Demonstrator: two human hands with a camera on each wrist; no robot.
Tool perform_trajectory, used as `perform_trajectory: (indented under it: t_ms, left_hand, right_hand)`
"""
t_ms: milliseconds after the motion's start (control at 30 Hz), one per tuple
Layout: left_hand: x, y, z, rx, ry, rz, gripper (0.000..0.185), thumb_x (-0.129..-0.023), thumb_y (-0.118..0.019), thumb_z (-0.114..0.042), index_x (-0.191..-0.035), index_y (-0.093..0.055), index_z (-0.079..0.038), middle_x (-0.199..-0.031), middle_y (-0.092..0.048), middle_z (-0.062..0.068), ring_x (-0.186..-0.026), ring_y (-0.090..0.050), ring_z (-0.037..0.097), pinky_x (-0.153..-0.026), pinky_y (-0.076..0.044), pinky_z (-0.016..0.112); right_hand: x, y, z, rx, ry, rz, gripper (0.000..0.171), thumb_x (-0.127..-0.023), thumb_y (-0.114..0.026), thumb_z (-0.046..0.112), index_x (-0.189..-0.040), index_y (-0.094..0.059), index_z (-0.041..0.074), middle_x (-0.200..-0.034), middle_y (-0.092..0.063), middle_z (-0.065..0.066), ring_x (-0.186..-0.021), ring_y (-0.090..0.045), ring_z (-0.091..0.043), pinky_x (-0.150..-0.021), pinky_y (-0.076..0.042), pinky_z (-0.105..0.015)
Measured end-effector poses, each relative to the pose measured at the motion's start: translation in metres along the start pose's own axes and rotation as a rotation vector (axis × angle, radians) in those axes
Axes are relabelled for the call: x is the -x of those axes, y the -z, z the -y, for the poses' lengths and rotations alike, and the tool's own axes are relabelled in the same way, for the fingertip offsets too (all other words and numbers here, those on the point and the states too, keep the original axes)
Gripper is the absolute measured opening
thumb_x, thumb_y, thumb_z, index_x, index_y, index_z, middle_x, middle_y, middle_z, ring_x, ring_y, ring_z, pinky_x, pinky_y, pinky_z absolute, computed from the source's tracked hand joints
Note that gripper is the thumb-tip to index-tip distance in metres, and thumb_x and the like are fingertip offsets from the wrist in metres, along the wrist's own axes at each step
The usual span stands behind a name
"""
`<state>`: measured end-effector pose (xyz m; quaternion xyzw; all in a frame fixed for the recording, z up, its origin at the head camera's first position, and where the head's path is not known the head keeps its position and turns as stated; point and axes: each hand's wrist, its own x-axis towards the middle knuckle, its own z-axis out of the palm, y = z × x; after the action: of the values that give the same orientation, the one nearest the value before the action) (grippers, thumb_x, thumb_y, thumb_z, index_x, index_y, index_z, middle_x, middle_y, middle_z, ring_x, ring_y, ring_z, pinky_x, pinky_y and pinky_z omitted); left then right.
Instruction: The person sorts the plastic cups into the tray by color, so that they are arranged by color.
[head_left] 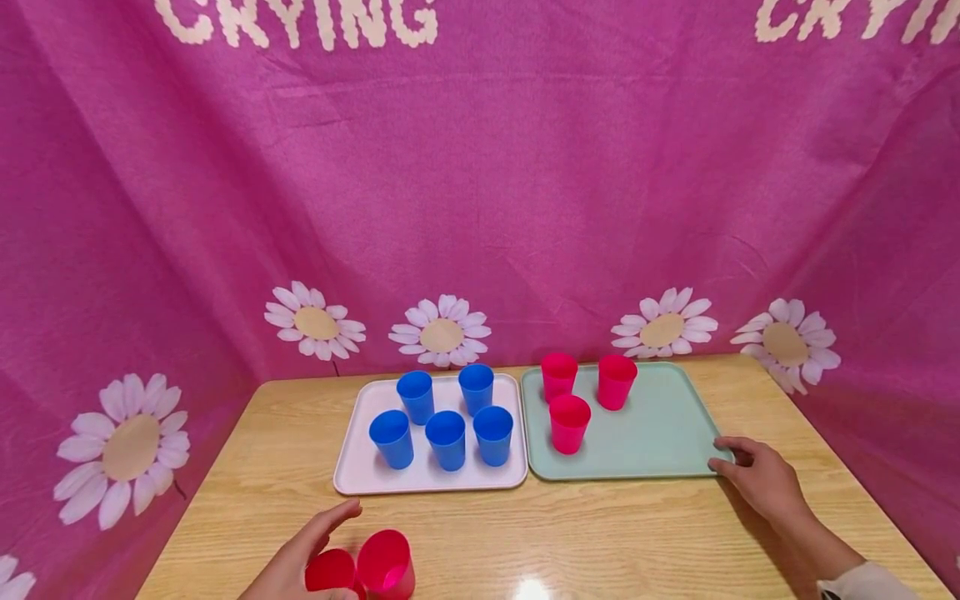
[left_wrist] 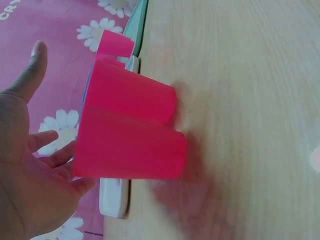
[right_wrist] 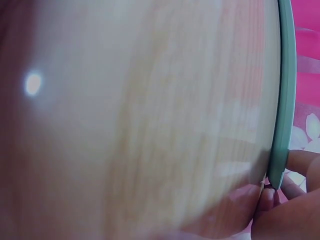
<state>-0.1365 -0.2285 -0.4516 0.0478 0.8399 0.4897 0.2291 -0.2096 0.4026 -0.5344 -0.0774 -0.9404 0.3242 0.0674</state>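
Pink daisy-print cloth (head_left: 480, 208) hangs all around the back and sides, and below it sits a pale wood-grain table (head_left: 600, 533) with two trays side by side at the far middle. On the white rectangular plastic tray (head_left: 352, 475), at about eleven o'clock from the table's centre, stand five blue plastic cups (head_left: 447, 439), all upright, two behind and three in front. Touching it on the right is the pale green rectangular plastic tray (head_left: 667, 433), carrying three pink plastic cups (head_left: 569, 423) upright in its left half, with the right half bare. Down at seven o'clock, near the front edge of the table, two more pink plastic cups (head_left: 384, 565) stand upright and touching one another, well apart from both trays. The left hand (head_left: 300, 558) is right beside them, palm turned toward the pair, fingers stretched out and relaxed, thumb up; in the left wrist view the fingertips (left_wrist: 50, 137) sit just at the rims of the two cups (left_wrist: 130, 135), and the hand (left_wrist: 25, 170) is cupped loosely beside them rather than closed round them. Over at four o'clock the right hand (head_left: 757, 479) lies on the table at the near right corner of the green tray, and the right wrist view shows its fingertips (right_wrist: 295, 162) curled over and under the tray's edge (right_wrist: 281, 125), pinching that corner.
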Motion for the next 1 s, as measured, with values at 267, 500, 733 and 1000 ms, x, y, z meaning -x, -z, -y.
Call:
perform_trajectory:
  t_ms: [267,500,733,1000]
  left_hand:
    - [-0.016,0.003,0.063,0.018,-0.019,-0.019,0.103,-0.079,-0.09,-0.023,-0.158,-0.027,0.003,-0.155,-0.037,0.033,-0.127,-0.057,0.035,-0.092,-0.058,0.042]
    - [-0.038,0.009,0.127,0.053,-0.096,-0.039,0.095,-0.078,-0.091,-0.019,-0.153,-0.037,-0.001,-0.144,-0.055,0.008,-0.114,-0.059,0.001,-0.089,-0.057,0.026]
    - [0.0,-0.004,0.051,0.044,0.018,-0.136,0.096,-0.078,-0.092,-0.028,-0.149,-0.037,0.008,-0.138,-0.055,0.028,-0.111,-0.062,0.028,-0.084,-0.061,0.038]
    - [0.001,-0.002,0.019,-0.026,0.122,-0.305,0.092,-0.073,-0.095,-0.026,-0.147,-0.046,0.001,-0.128,-0.064,0.016,-0.102,-0.062,0.022,-0.082,-0.062,0.042]
  right_hand:
    - [0.0,-0.001,-0.001,-0.004,-0.006,0.005,0.043,-0.094,-0.076,0.02,-0.125,-0.066,-0.008,-0.125,-0.063,-0.035,-0.11,-0.062,-0.046,-0.087,-0.048,-0.053]
    - [0.001,0.002,0.002,-0.008,-0.005,0.012,0.043,-0.094,-0.075,0.02,-0.124,-0.066,-0.009,-0.124,-0.064,-0.035,-0.11,-0.062,-0.047,-0.087,-0.049,-0.053]
    - [0.002,0.003,0.002,0.002,0.009,0.001,0.041,-0.093,-0.076,0.02,-0.122,-0.068,-0.008,-0.119,-0.067,-0.033,-0.103,-0.064,-0.042,-0.082,-0.049,-0.046]
    - [0.001,0.003,0.002,-0.005,0.017,-0.002,0.042,-0.093,-0.076,0.02,-0.123,-0.067,-0.008,-0.12,-0.066,-0.034,-0.104,-0.063,-0.043,-0.084,-0.049,-0.05]
